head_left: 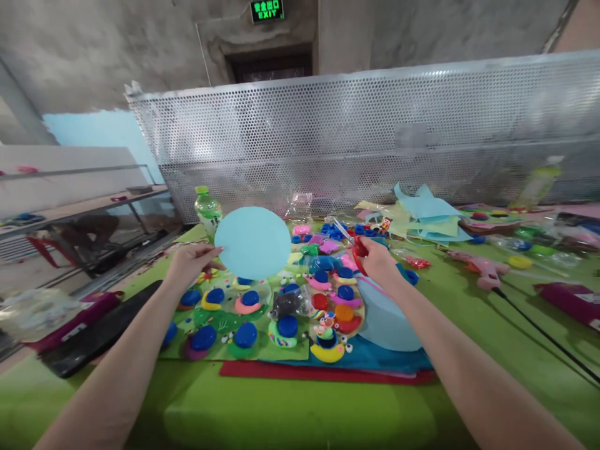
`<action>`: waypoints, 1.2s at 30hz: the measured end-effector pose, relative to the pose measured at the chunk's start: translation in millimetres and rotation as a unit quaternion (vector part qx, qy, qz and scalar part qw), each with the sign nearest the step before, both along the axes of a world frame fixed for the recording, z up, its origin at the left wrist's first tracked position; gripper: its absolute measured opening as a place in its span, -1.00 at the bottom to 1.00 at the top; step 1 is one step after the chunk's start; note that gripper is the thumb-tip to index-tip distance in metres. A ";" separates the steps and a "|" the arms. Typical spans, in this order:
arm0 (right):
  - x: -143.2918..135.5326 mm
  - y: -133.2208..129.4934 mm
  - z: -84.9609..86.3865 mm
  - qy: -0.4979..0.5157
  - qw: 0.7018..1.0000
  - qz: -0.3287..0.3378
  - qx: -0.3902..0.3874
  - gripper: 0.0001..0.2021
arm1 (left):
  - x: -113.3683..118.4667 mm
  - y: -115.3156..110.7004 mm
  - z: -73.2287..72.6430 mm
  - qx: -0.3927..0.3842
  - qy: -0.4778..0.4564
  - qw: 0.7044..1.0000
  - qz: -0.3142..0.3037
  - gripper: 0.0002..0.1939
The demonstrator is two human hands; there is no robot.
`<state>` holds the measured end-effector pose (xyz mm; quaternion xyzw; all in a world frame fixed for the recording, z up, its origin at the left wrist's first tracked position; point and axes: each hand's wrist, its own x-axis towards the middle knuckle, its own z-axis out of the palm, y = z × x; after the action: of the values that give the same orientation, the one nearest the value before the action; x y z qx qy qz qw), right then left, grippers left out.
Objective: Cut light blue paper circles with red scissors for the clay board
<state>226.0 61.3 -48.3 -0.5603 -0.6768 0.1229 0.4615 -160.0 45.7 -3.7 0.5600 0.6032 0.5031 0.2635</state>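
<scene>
My left hand (199, 257) pinches the left edge of a round light blue sheet (254, 242), holding it up above the green table (244, 406). To the right, my right hand (372, 257) is closed around the red handles of a pair of scissors (357, 247). The scissor blades point up and left, apart from the sheet. Beneath both hands lie clay snail figures with blue bottle caps (245, 335). Another light blue round sheet (389, 319) rests under my right forearm.
A green bottle (207, 209) stands behind my left hand. Cut paper scraps (431, 212) are piled at the back right. A pink glue gun (487, 272) with a black cord lies on the right. A perforated metal panel (328, 137) rises behind the table.
</scene>
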 end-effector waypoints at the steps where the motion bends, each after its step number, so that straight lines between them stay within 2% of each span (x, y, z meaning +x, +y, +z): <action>1: 0.1 0.1 -0.6 -0.004 1.000 -0.001 -0.003 -0.80 | 0.9 -0.2 -0.4 -0.005 -0.003 1.000 0.000 -0.70; 4: -0.3 -0.3 -1.2 -0.019 1.000 -0.007 -0.009 -0.81 | 3.6 -1.2 -0.4 -0.019 -0.011 1.000 0.002 -0.84; 9: -3.7 -3.2 2.1 -0.043 0.999 -0.018 -0.021 -0.85 | 7.5 -4.5 4.0 -0.022 -0.041 0.998 0.031 -0.93; 17: -5.1 -5.5 0.6 -0.079 0.996 -0.030 -0.021 -0.86 | 8.4 -5.0 5.5 -0.004 -0.094 0.993 0.077 -0.93; 27: -7.1 -8.3 -0.5 -0.122 0.992 -0.030 -0.018 -0.87 | 4.6 2.5 -0.5 -0.012 -0.134 0.989 0.061 -0.90; 36: -6.5 -7.2 2.3 -0.098 0.994 -0.043 -0.017 -0.85 | 0.3 4.8 -3.7 -0.038 -0.137 0.988 0.054 -0.89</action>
<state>219.5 54.0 -46.0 -0.6059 -0.6919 0.0591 0.3882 -159.7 50.5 -7.4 0.4417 0.6095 0.5655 0.3371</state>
